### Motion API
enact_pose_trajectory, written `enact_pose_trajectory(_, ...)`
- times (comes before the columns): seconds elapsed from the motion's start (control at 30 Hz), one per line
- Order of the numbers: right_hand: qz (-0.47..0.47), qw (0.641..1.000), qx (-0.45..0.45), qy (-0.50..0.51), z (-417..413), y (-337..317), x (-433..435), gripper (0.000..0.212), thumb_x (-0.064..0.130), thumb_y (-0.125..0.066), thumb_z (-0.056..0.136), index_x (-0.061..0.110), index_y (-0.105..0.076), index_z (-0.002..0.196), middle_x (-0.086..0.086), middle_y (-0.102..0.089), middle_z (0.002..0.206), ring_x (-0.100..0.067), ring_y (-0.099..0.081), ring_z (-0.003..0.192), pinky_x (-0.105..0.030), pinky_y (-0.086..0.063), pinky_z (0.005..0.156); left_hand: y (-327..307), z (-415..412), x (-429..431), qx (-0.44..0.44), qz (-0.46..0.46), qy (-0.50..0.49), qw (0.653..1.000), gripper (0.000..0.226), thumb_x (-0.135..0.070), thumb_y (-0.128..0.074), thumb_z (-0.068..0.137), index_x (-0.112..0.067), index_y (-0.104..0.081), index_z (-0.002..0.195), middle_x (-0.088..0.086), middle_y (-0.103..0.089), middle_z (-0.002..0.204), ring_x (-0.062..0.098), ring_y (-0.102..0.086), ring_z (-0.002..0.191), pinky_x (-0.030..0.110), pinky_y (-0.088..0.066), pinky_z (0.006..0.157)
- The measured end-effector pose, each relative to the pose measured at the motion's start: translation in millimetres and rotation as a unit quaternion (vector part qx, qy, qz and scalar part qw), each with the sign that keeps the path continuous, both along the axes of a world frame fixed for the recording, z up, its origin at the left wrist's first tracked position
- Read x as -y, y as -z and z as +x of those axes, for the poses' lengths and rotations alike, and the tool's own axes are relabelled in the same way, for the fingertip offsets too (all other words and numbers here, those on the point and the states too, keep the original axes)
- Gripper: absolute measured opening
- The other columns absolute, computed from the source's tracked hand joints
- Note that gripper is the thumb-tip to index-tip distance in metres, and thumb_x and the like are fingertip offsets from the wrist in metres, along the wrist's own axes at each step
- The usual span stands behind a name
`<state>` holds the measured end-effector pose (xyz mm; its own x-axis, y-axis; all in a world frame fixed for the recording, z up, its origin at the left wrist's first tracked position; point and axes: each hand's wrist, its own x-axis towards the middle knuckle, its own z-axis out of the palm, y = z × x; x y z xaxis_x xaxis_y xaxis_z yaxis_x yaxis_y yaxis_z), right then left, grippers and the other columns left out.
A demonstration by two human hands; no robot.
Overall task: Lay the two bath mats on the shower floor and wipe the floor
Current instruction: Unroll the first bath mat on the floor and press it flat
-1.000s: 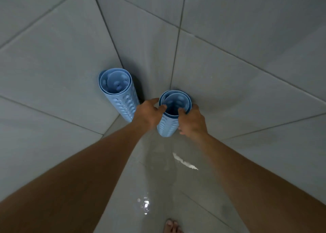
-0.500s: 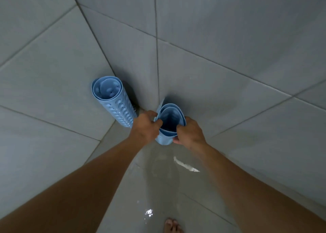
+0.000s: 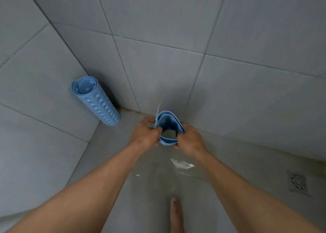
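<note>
Two rolled light-blue bath mats are in the shower corner. One rolled mat point(image 3: 98, 100) stands on end, leaning against the left wall, untouched. The second rolled mat point(image 3: 166, 121) is upright near the back wall, seen from its open top, with its outer flap loosening. My left hand point(image 3: 145, 134) pinches its left rim. On the opposite rim, my right hand point(image 3: 189, 140) grips the roll. The wet, glossy floor point(image 3: 151, 178) lies beneath my arms.
Grey tiled walls close in on the left and at the back. A square floor drain point(image 3: 298, 182) sits at the right. A bare foot point(image 3: 176, 213) stands on the floor at the bottom centre. A white glare patch point(image 3: 181, 164) shows on the wet tile.
The held roll has come away from the corner toward the right and is loosening, with an outer flap sticking up. The view has shifted, bringing the drain into sight.
</note>
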<state>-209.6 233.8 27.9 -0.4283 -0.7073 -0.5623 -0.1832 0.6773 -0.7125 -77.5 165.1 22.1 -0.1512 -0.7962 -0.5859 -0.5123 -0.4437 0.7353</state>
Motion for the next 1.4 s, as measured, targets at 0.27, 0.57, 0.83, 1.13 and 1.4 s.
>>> enact_pose_trajectory(0.27, 0.008, 0.998, -0.062, -0.007, -40, 23, -100, 0.059, 0.005, -0.041, 0.087, 0.033, -0.054, 0.137, -0.006, -0.067, 0.118, -0.023, -0.059, 0.091, -0.023, -0.041, 0.068, 22, -44, -80, -0.057, 0.074, 0.059, 0.994, 0.052, 0.003, -0.061, 0.07, -0.021, -0.061, 0.117, 0.01, -0.075, 0.092, 0.027, -0.074, 0.083, 0.046, -0.062, 0.075)
enact_pose_trajectory(0.57, -0.019, 0.998, -0.061, -0.003, -72, 81, -173, 0.062, 0.005, -0.039, 0.093, 0.034, -0.046, 0.147, -0.005, -0.058, 0.139, -0.024, -0.057, 0.118, -0.017, -0.038, 0.082, 66, -79, -150, -0.057, 0.044, 0.033, 0.997, 0.075, -0.003, -0.058, 0.053, -0.027, -0.053, 0.124, 0.006, -0.073, 0.089, 0.029, -0.073, 0.085, 0.054, -0.06, 0.079)
enact_pose_trajectory(0.83, -0.057, 0.996, -0.065, -0.014, -40, 138, -193, 0.061, 0.005, -0.04, 0.094, 0.035, -0.045, 0.147, -0.002, -0.059, 0.139, -0.022, -0.058, 0.119, -0.013, -0.037, 0.079, 109, -45, -173, -0.077, 0.047, 0.007, 0.996, 0.07, 0.018, -0.058, 0.074, -0.028, -0.046, 0.126, 0.005, -0.065, 0.095, 0.022, -0.07, 0.084, 0.05, -0.06, 0.081)
enact_pose_trajectory(1.13, -0.043, 0.997, -0.054, -0.019, -3, 194, -204, 0.07, -0.004, -0.048, 0.081, 0.029, -0.035, 0.141, -0.001, -0.057, 0.124, -0.022, -0.059, 0.1, -0.017, -0.037, 0.062, 165, -3, -160, -0.081, 0.12, 0.124, 0.982, 0.069, 0.018, -0.044, 0.078, -0.022, -0.045, 0.135, 0.005, -0.068, 0.107, 0.024, -0.066, 0.09, 0.03, -0.053, 0.066)
enact_pose_trajectory(1.4, 0.022, 0.993, 0.069, 0.095, 18, 257, -201, 0.024, 0.062, -0.048, 0.077, 0.047, -0.048, 0.095, 0.004, -0.063, 0.11, -0.025, -0.062, 0.103, -0.051, -0.05, 0.094, 225, 14, -154, -0.044, 0.23, 0.06, 0.97, 0.059, -0.067, -0.029, 0.094, -0.021, -0.062, 0.11, 0.004, -0.068, 0.109, 0.034, -0.065, 0.101, 0.053, -0.05, 0.093)
